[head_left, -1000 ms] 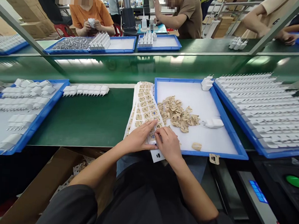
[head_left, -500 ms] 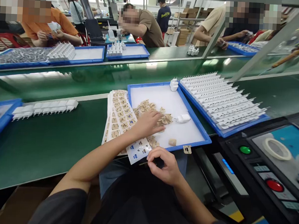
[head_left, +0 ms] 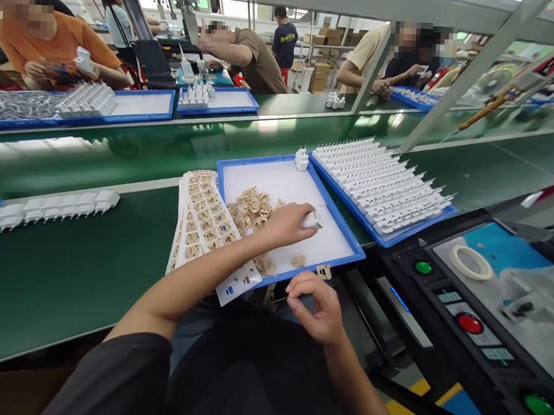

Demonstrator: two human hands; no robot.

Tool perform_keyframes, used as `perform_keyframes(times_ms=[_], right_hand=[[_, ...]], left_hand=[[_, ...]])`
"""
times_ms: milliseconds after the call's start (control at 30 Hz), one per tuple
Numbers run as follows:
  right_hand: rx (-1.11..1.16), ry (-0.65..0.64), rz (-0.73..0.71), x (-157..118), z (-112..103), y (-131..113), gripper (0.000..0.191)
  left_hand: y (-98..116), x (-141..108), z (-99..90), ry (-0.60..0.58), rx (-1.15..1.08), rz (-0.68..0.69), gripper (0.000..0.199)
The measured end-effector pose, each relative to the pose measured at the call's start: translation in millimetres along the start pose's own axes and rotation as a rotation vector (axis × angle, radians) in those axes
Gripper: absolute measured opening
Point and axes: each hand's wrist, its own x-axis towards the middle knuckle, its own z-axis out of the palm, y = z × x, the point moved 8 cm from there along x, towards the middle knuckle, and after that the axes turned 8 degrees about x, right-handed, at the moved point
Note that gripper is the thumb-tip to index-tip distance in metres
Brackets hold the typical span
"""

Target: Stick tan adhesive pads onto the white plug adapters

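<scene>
At the frame's centre, the left hand point(head_left: 292, 225) is gripping a smooth white plastic plug point(head_left: 312, 220) over a blue-rimmed tray point(head_left: 351, 236). At lower centre, the right hand point(head_left: 319, 309) is curling, pinching what looks like a thin tan sliver point(head_left: 280, 299), edge-on. The plug is sitting almost straight above the right hand — fingers are hiding its long axis. To its left, curled papery pieces point(head_left: 253, 205) are lying heaped; flat label sheets point(head_left: 204, 219) are fanning across the glossy green surface point(head_left: 78, 271).

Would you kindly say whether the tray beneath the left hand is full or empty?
The tray is partly filled: brown pieces heap at its left; much of it shows white.
</scene>
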Motion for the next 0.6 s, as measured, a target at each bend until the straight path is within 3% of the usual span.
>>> perform_keyframes(times_ms=[100,133,233,367,600], right_hand=[[-0.081,0.332,0.049,-21,-56,19,0.006],[-0.11,0.421,0.076,-30,-74,27,0.004],[-0.153,0.441,0.154,-49,-102,51,0.005],[-0.139,0.331,0.209,-54,-98,71,0.009],[-0.266,0.387,0.161,-22,-85,65,0.015]], left_hand=[[-22,-75,-40.2,0.104,-0.276,-0.09,0.04],[-32,-101,-45.6,0.081,-0.322,-0.155,0.04],[-64,-171,-51.2,0.072,-0.39,-0.368,0.041],[-92,-225,-39.5,0.11,-0.433,-0.549,0.044],[-92,-258,-24.0,0.194,-0.546,-0.652,0.046]])
